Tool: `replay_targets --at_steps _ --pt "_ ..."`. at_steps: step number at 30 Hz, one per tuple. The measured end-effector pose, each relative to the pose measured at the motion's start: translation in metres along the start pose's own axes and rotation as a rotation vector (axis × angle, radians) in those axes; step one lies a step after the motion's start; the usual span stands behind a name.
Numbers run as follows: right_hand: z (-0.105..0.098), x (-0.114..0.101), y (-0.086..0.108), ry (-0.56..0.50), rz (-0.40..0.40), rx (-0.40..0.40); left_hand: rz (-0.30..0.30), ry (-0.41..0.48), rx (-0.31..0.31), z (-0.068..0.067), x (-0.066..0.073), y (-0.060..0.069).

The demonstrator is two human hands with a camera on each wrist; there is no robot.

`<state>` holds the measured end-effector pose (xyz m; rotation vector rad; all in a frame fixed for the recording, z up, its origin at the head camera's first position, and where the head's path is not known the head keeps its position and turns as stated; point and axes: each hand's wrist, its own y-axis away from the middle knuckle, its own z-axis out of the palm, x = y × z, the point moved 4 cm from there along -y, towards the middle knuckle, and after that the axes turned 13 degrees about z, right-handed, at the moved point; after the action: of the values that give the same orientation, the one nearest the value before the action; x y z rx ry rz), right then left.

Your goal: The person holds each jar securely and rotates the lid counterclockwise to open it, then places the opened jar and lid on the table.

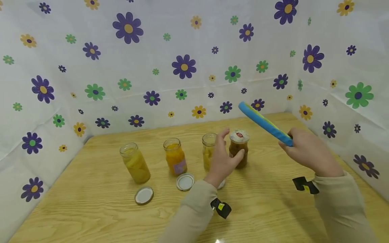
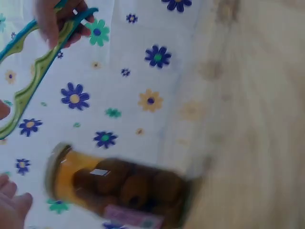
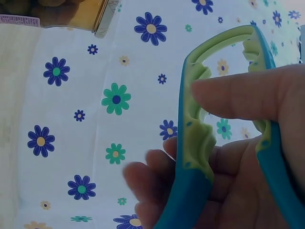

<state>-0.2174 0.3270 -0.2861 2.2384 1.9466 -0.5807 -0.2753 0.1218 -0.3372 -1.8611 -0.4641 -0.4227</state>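
My right hand (image 1: 313,152) grips a blue and green jar opener (image 1: 267,125), raised above the table on the right. In the right wrist view this jar opener (image 3: 190,119) is a loop with wavy green inner edges, the thumb lying across it. My left hand (image 1: 222,162), thumb and fingers spread, is beside a lidded jar (image 1: 239,148) of dark round contents. The left wrist view shows that jar (image 2: 128,186) apart from the fingers, blurred. Its patterned lid (image 1: 239,136) is on. Part of an open jar (image 1: 207,155) of yellow pieces hides behind the left hand.
Farther left stand two more open jars, one orange (image 1: 175,160) and one yellow (image 1: 136,165). Loose lids lie before them: one left (image 1: 144,195), one middle (image 1: 185,182), and one mostly hidden (image 1: 222,184) by the left wrist. Flowered cloth (image 1: 164,84) encloses the wooden table (image 1: 100,175).
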Motion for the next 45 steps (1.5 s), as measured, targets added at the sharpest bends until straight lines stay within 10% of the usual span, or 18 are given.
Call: replay_targets --at_steps 5,10,26,37,45 --pt "0.001 -0.003 0.002 0.015 0.011 -0.014 -0.400 0.071 -0.024 0.027 -0.020 0.012" --pt "0.000 -0.006 0.005 0.011 0.025 0.003 -0.540 0.055 -0.002 0.038 -0.038 0.012" --pt "0.001 -0.005 0.001 0.025 0.009 0.003 -0.463 -0.045 -0.080 0.040 -0.049 0.011" --pt "-0.004 -0.009 0.005 0.016 -0.020 0.061 -0.405 0.221 -0.482 0.024 -0.039 0.026" --pt "-0.001 -0.018 0.007 -0.001 -0.098 0.125 -0.361 0.349 -0.646 -0.004 -0.020 0.039"
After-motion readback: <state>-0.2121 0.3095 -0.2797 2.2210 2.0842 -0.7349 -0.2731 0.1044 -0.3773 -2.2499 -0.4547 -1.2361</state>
